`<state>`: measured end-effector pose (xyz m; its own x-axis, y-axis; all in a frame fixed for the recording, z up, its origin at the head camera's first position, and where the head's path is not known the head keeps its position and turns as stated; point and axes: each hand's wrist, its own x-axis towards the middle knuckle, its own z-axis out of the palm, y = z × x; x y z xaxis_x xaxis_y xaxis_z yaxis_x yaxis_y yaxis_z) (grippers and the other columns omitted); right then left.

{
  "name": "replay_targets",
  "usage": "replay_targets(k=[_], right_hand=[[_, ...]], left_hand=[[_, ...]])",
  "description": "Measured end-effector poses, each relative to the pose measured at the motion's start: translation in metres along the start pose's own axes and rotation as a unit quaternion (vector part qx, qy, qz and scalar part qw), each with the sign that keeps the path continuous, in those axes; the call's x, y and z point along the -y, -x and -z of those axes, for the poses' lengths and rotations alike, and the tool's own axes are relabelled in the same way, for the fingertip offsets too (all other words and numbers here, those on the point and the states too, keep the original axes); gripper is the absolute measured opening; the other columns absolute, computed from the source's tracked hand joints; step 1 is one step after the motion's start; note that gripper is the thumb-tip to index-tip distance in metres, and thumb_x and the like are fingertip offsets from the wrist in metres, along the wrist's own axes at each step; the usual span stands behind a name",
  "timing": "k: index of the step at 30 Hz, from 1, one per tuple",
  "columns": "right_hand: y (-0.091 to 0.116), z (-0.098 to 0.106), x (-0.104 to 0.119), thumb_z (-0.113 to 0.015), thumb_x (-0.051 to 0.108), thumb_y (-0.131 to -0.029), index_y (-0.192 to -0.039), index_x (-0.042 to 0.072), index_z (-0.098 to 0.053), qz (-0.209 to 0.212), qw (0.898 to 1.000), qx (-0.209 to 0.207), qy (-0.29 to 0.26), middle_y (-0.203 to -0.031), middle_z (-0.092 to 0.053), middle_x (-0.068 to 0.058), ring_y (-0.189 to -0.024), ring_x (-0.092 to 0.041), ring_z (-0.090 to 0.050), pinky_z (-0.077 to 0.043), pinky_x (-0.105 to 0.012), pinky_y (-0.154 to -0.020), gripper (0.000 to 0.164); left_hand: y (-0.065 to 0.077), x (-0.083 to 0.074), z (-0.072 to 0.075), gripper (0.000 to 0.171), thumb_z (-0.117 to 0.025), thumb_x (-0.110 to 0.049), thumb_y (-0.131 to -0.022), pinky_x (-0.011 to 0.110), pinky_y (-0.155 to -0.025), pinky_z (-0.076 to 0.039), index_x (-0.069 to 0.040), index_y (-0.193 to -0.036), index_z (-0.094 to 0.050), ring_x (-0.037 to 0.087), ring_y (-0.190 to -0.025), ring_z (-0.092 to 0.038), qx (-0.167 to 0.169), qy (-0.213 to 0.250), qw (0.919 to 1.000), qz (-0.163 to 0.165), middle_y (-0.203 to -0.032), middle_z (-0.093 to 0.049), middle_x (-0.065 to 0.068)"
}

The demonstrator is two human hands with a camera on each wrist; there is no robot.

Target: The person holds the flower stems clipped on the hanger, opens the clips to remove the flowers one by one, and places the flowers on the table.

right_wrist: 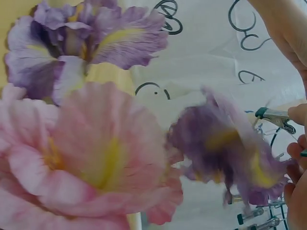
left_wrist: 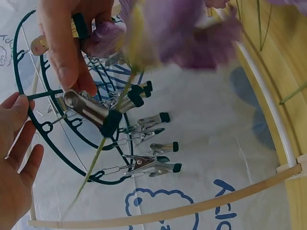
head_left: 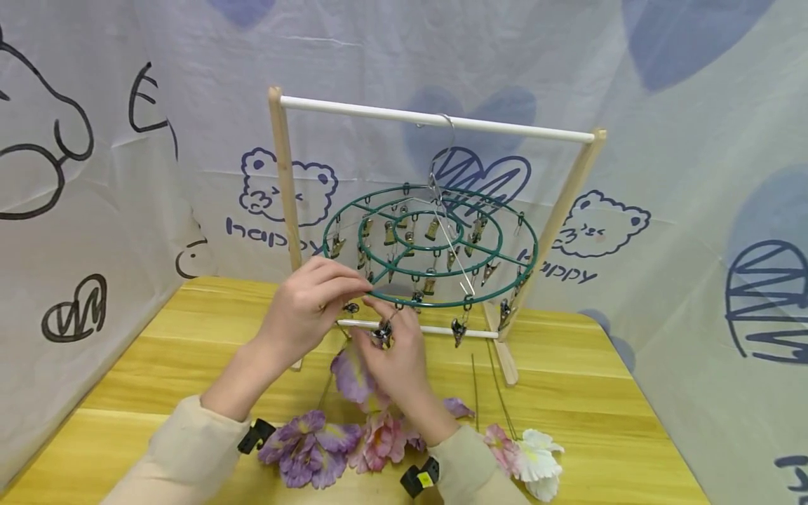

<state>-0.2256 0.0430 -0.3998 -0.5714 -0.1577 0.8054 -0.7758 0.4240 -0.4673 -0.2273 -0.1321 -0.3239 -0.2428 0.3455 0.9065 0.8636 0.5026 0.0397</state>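
A round green clip hanger [head_left: 435, 305] hangs by its metal hook from a white rod. My left hand [head_left: 299, 301] pinches the outer ring at its front left, thumb and fingers on the green wire. Close beside it, my right hand [head_left: 400, 354] holds a metal clip [left_wrist: 88, 110] that dangles from the same ring, fingertips at its handle end. The clip's green-tipped mouth bites the thin stem [left_wrist: 96, 160] of a purple flower [right_wrist: 216, 143]. That flower hangs bloom-down below the hand, blurred in both wrist views.
Several metal clips [head_left: 459, 332] dangle from the rings. A wooden stand [head_left: 571, 186] carries the rod. On the yellow wooden table [head_left: 587, 393] lie a large purple flower [head_left: 312, 449], a pink flower [head_left: 381, 442] and a white flower [head_left: 539, 463]. A printed cloth [head_left: 379, 56] hangs behind.
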Motion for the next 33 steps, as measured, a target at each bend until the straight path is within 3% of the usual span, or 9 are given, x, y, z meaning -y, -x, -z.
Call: replay_targets(k=[2, 6, 16, 23, 29, 33], right_hand=[[-0.003, 0.002, 0.001, -0.085, 0.017, -0.087, -0.124, 0.008, -0.074, -0.021, 1.0, 0.0, 0.0, -0.103, -0.074, -0.006, -0.084, -0.021, -0.052, -0.043, -0.036, -0.074, 0.039], [-0.007, 0.005, 0.0, -0.086, 0.023, -0.087, -0.119, 0.011, -0.077, -0.051, 0.999, 0.011, -0.006, -0.096, -0.076, -0.001, -0.078, -0.019, -0.053, -0.04, -0.034, -0.075, 0.035], [-0.009, 0.009, -0.001, -0.084, 0.018, -0.089, -0.114, 0.01, -0.08, -0.101, 0.991, 0.032, -0.083, -0.105, -0.079, -0.002, -0.082, -0.021, -0.063, -0.05, -0.028, -0.072, 0.027], [-0.01, 0.012, -0.003, -0.084, 0.013, -0.089, -0.109, 0.009, -0.081, -0.097, 0.99, 0.034, -0.101, -0.096, -0.078, -0.005, -0.075, -0.016, -0.062, -0.047, -0.022, -0.055, 0.02], [-0.012, 0.017, -0.001, -0.083, 0.016, -0.09, -0.109, 0.009, -0.081, -0.136, 0.981, 0.053, -0.128, -0.094, -0.078, -0.005, -0.078, -0.016, -0.063, -0.048, -0.021, -0.053, 0.02], [-0.013, 0.02, -0.001, -0.084, 0.017, -0.09, -0.108, 0.009, -0.08, -0.143, 0.981, 0.058, -0.115, -0.093, -0.078, -0.004, -0.076, -0.014, -0.061, -0.046, -0.02, -0.052, 0.02]], left_hand=[[-0.001, -0.001, -0.001, 0.021, -0.081, 0.01, -0.082, 0.032, -0.091, -0.056, -0.004, -0.097, -0.08, 0.025, -0.097, -0.068, 0.003, 0.007, 1.0, -0.004, -0.1, -0.077, 0.006], [-0.003, -0.002, -0.003, 0.024, -0.081, 0.013, -0.08, 0.035, -0.09, -0.058, -0.004, -0.097, -0.08, 0.024, -0.095, -0.069, 0.005, 0.016, 0.9997, -0.015, -0.099, -0.078, 0.006], [-0.004, -0.005, -0.01, 0.025, -0.079, 0.016, -0.08, 0.034, -0.088, -0.057, -0.005, -0.095, -0.081, 0.022, -0.092, -0.069, 0.013, 0.046, 0.9987, -0.015, -0.098, -0.079, 0.005], [-0.006, -0.006, -0.012, 0.023, -0.082, 0.01, -0.079, 0.032, -0.082, -0.057, -0.006, -0.096, -0.081, 0.022, -0.09, -0.069, 0.002, 0.057, 0.9983, -0.012, -0.097, -0.079, 0.005], [-0.004, -0.007, -0.012, 0.025, -0.082, 0.01, -0.08, 0.027, -0.092, -0.053, -0.004, -0.101, -0.08, 0.023, -0.096, -0.068, -0.013, 0.065, 0.9978, 0.002, -0.1, -0.079, 0.006], [0.001, -0.009, -0.008, 0.031, -0.083, 0.011, -0.078, 0.03, -0.104, -0.049, -0.003, -0.106, -0.078, 0.027, -0.102, -0.067, -0.035, 0.072, 0.9964, 0.026, -0.104, -0.078, 0.007]])
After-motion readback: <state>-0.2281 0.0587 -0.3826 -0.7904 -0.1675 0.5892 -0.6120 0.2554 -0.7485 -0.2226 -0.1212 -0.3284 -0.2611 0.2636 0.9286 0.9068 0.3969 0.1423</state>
